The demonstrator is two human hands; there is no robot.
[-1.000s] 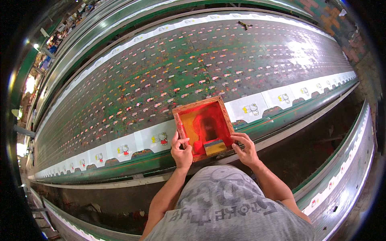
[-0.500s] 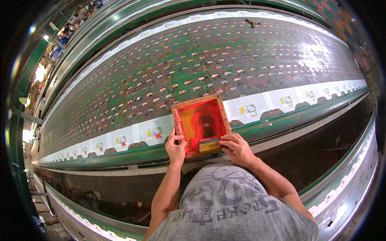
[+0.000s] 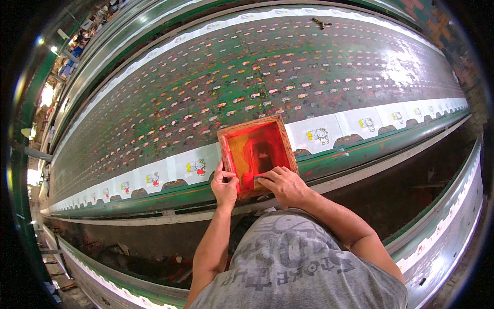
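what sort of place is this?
Likely a hand screen-printing workshop. A long, paint-flecked table carries rows of white pieces with repeated cartoon prints, a small wooden frame smeared red inside sits at its near edge, and a similar table runs behind.

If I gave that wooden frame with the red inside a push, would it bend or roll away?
The wooden frame would probably stay stiff, since its sides look like thick wood joined at the corners. It likely wouldn't roll, because its sides are straight, not round. The red coating inside looks glossy, so it might feel slippery there.
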